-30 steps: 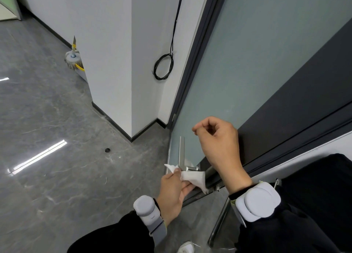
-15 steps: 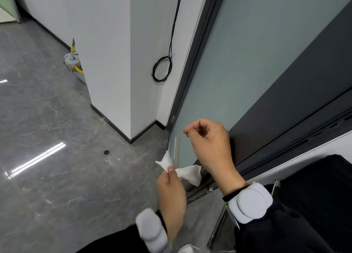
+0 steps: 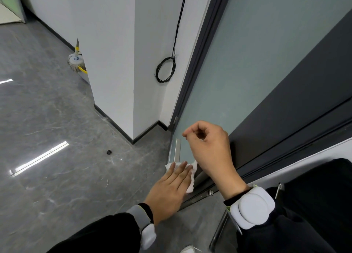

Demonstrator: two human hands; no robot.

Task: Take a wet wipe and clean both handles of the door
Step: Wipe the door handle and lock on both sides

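Left hand [image 3: 171, 188]: I have it laid flat, fingers straight and together, pressing the wipe against the door by the handle.
Right hand [image 3: 207, 151]: loosely curled in front of the door, thumb and forefinger nearly meeting; it grasps nothing I can see.
Wipe [image 3: 191, 178]: white, crumpled, peeking out past my left fingertips, touching the door [image 3: 257, 66].
Handle [image 3: 178, 150]: a slim metal bar, mostly hidden; I think the wipe sits at its lower end.
Handling: the wipe is light, limp and damp, so I judge pinching a bunched fold and wrapping the bar works best.
Around: a coiled black cable [image 3: 165, 69] on the wall and a mop [image 3: 76, 61] well apart.
In the way: my right hand crowds the handle.
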